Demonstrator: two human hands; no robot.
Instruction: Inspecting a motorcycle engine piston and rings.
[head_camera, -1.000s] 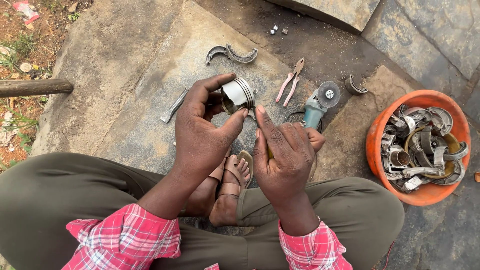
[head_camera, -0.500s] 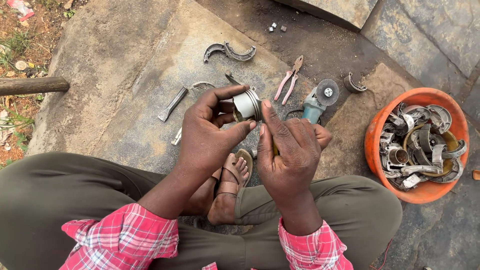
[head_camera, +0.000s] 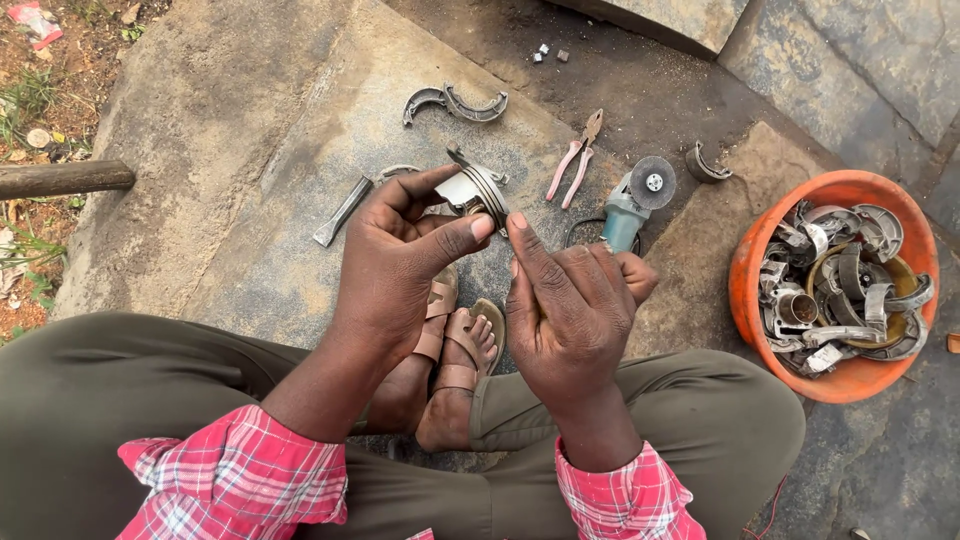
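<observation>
A flat metal bar (head_camera: 342, 211) lies left of center on the stone slab (head_camera: 230, 150). The left hand (head_camera: 395, 262) grips a ringed metal piston (head_camera: 472, 189) at mid-frame; the right hand (head_camera: 565, 305) is loosely curled, forefinger touching it. An orange tub (head_camera: 752, 262) of scrap sits right.

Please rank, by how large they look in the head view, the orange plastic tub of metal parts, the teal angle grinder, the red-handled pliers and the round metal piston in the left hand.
Largest to smallest:
1. Orange plastic tub
2. Teal angle grinder
3. Red-handled pliers, close to the grinder, so unsure
4. Round metal piston, partly hidden by the left hand and nearer the camera
</observation>
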